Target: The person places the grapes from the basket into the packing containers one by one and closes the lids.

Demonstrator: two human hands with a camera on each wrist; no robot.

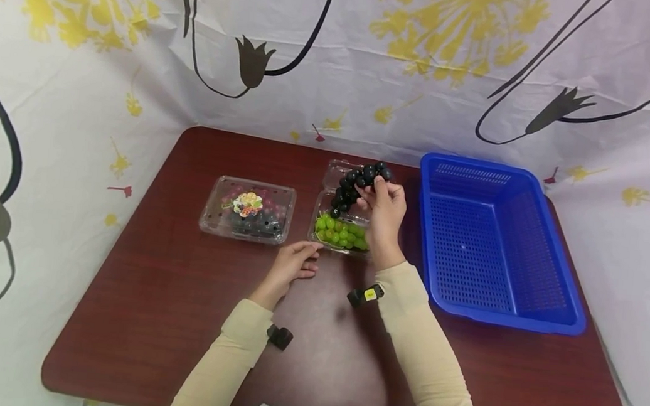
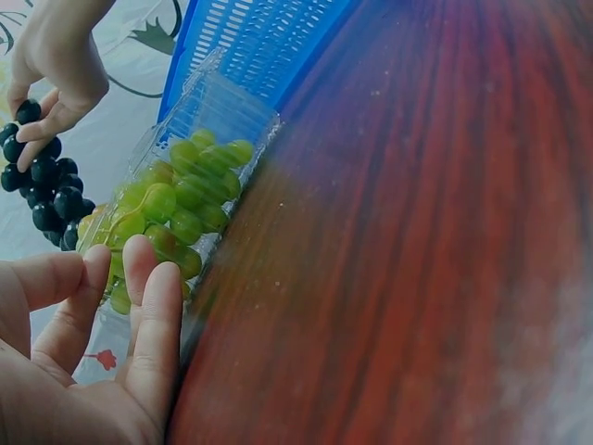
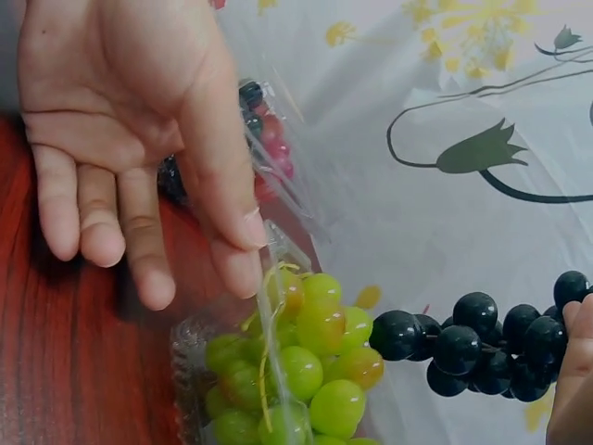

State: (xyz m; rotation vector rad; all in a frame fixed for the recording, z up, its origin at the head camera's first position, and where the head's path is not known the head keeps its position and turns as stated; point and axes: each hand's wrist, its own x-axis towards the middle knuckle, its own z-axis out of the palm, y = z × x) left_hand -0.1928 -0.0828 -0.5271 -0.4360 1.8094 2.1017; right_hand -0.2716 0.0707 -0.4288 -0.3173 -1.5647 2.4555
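My right hand (image 1: 385,216) pinches a bunch of black grapes (image 1: 350,189) near its upper end and holds it over the back of an open clear plastic box (image 1: 326,198). The bunch hangs slanting, its lower end close to the green grapes (image 1: 343,232) that lie in the front of the box. At the box's near left corner is my left hand (image 1: 292,265); its thumb and forefinger pinch the plastic rim, while the other fingers (image 3: 144,241) hang loosely bent. A yellowish stem (image 3: 266,371) shows on the green grapes.
To the left stands a closed clear plastic box (image 1: 271,231) with a fruit sticker, red and dark grapes inside. A blue perforated basket (image 1: 463,253) stands on the right of the dark red table (image 1: 141,316). A patterned white cloth (image 1: 335,59) hangs behind.
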